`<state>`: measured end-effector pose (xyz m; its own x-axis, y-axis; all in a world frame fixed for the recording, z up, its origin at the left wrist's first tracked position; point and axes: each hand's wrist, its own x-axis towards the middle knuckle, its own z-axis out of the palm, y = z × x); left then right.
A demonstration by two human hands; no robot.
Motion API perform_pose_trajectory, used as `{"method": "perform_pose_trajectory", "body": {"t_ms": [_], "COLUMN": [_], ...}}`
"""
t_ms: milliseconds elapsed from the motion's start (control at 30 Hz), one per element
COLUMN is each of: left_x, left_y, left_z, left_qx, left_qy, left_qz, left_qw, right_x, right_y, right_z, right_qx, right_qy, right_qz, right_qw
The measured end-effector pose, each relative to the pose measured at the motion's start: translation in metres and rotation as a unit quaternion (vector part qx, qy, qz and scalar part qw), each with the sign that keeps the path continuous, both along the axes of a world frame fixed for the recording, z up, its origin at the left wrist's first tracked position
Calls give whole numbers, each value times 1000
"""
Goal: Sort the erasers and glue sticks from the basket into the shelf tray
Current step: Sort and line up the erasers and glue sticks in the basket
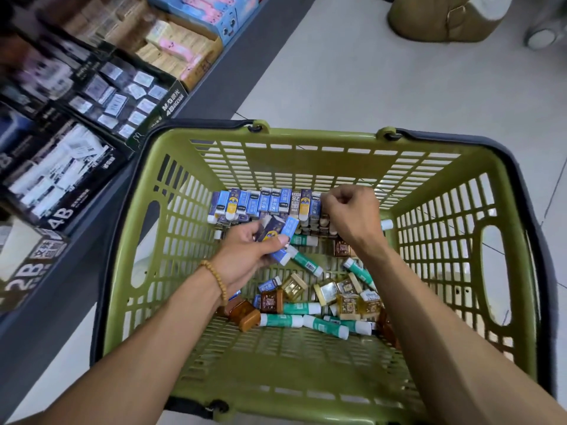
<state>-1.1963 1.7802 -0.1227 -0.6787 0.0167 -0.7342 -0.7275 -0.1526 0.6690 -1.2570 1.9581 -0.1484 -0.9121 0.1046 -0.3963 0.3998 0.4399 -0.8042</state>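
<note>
Several erasers (277,233) sit bunched in the left hand (248,256), fingers curled round them. Right hand (349,216) fist-like at the eraser row (264,202), pinch hidden, can't tell. Most stock, incl. glue sticks (306,259), lies in basket (506,240); plenty left.

Left of the basket (159,191): shelf boxes (61,167) motion-blurred, small print unreadable, cut by the frame edge. Inside: right hand (349,216) fingertips hidden, contents undetermined; erasers (264,202) partly covered. Beyond: bag (441,16) cropped.
</note>
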Motion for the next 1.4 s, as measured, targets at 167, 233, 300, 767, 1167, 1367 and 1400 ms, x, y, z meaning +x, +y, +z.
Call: {"method": "perform_pose_trajectory", "body": {"t_ms": [167, 233, 300, 767, 1167, 1367, 1400], "left_x": [-1, 0, 2, -10, -13, -4, -2], "left_y": [11, 16, 19, 17, 35, 48, 48], "left_z": [5, 4, 1, 11, 3, 7, 7], "left_qx": [10, -7, -40, 15, 13, 40, 45], "left_qy": [23, 21, 16, -40, 13, -22, -29], "left_qz": [12, -5, -5, 124, 117, 82, 83], "left_qw": [1000, 1000, 999, 991, 993, 996, 995], "right_x": [19, 25, 28, -16, 24, 35, 32], "right_y": [0, 4, 12, 12, 19, 41, 48], "right_z": [38, 40, 39, -13, 27, 29, 29], "right_qx": [-175, -177, -168, 58, -206, -217, -209], "right_qy": [-156, -167, -158, -60, -199, -197, -191], "right_qz": [135, 137, 86, -8, 73, 2, -16], "right_qw": [963, 960, 969, 997, 955, 956, 959]}}
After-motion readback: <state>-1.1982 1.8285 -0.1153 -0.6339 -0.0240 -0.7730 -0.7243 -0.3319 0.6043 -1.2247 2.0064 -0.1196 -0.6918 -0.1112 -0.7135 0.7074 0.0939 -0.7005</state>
